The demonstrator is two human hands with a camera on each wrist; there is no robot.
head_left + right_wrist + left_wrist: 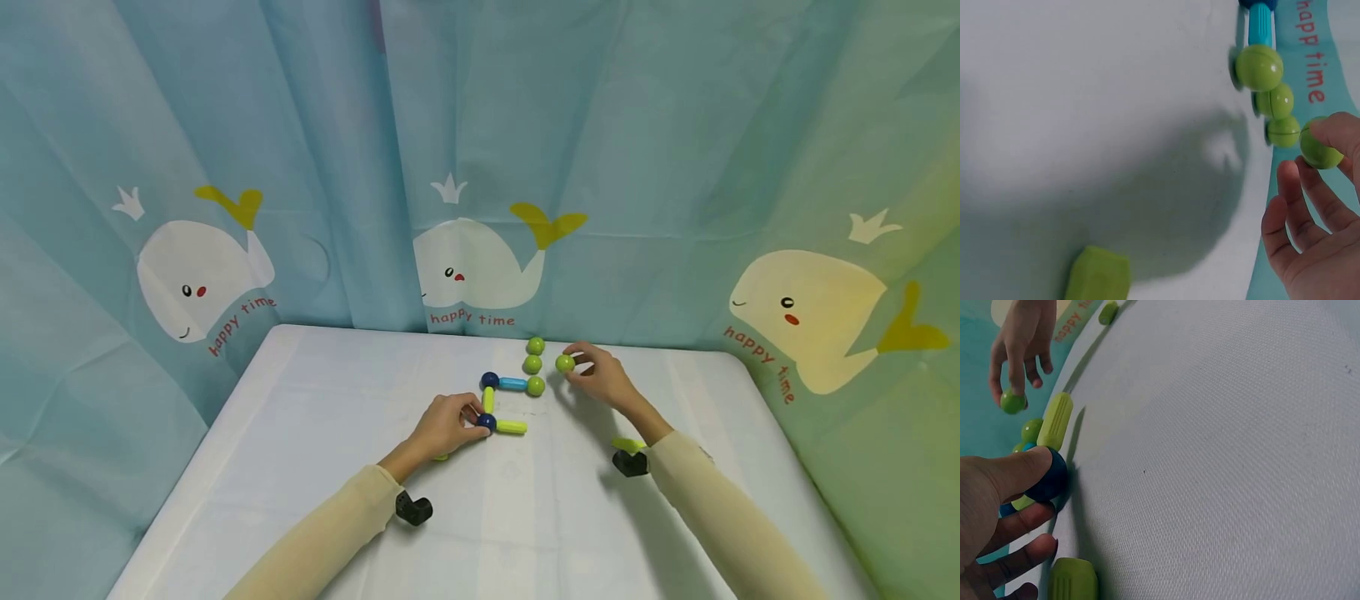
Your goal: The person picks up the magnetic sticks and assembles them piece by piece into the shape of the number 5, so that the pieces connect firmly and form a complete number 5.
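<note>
Table: white cloth, flat under the fingers.
Curtain: light blue, hanging just behind the fingertips.
Whales: white ones at left and middle, a yellow one at right.
Words: red "happy time".
Light: soft, even.

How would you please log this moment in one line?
left hand: holds dark blue ball | right hand: pinches green ball | white table

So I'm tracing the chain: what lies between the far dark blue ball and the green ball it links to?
A light blue rod joins the dark blue ball to the green ball; the head view shows it best.
</note>
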